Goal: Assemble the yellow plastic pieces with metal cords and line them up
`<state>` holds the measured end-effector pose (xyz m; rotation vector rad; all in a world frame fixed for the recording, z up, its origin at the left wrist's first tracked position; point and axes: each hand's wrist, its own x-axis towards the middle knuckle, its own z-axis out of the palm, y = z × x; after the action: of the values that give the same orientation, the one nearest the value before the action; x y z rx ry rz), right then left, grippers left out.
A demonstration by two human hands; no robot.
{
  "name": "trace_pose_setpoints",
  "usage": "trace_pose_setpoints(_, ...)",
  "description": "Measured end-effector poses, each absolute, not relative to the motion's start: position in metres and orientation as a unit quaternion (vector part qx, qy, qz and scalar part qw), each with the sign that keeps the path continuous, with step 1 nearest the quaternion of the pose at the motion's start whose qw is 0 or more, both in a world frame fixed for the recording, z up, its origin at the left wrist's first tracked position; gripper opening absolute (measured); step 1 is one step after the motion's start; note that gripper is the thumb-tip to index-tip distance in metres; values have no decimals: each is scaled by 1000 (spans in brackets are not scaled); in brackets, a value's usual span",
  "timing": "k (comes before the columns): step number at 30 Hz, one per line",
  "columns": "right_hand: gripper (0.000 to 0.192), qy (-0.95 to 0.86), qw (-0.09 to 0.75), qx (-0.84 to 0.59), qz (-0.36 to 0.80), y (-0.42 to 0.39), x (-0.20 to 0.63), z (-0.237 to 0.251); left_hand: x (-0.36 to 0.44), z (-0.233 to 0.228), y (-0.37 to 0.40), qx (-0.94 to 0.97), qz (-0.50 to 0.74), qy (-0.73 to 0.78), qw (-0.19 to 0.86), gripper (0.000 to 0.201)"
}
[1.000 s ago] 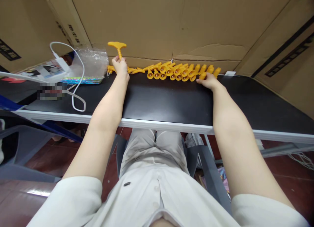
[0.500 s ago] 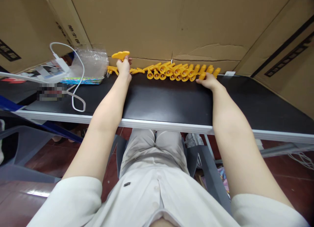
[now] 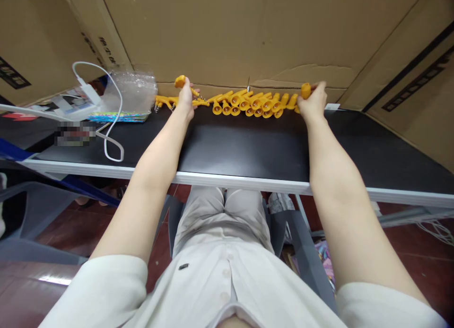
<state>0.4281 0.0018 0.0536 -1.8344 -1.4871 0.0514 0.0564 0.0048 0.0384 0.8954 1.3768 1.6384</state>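
a row of plastic pieces [image 3: 248, 103] lay along the table's [image 3: 248, 148] far edge, against the cardboard wall [image 3: 220, 30]. left of them sat a plastic bag [image 3: 133, 89], then a charger cable [image 3: 109, 129].

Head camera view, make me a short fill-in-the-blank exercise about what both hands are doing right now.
1. The left hand holds a T-handled part of ____ plastic.
2. The right hand lifts one piece from the ____ end of the row of yellow parts.
3. The row lies on a ____ tabletop.

Missing words: yellow; right; black
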Motion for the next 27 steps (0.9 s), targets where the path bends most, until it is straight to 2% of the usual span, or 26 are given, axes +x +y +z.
trace_pose_setpoints(6, 30, -708, 327, -626, 20, -6, 386, 73, 74, 42, -6, 396, 622, 501, 453, 62)
trace_pose_setpoints(10, 31, -807, 244, -536, 45, -7, 364, 67, 85, 37, -6, 422, 605, 466, 489, 73)
trace_pose_setpoints(17, 23, -860, 112, -497, 19, -22, 332, 56, 107, 39, -20, 422, 584, 457, 522, 52)
trace_pose_setpoints(22, 24, -868, 86, -489, -1, -31, 323, 53, 112, 40, -25, 428, 574, 422, 556, 51)
trace_pose_setpoints(27, 26, -863, 92, -496, -6, -34, 321, 51, 114, 42, -27, 437, 567, 409, 566, 61)
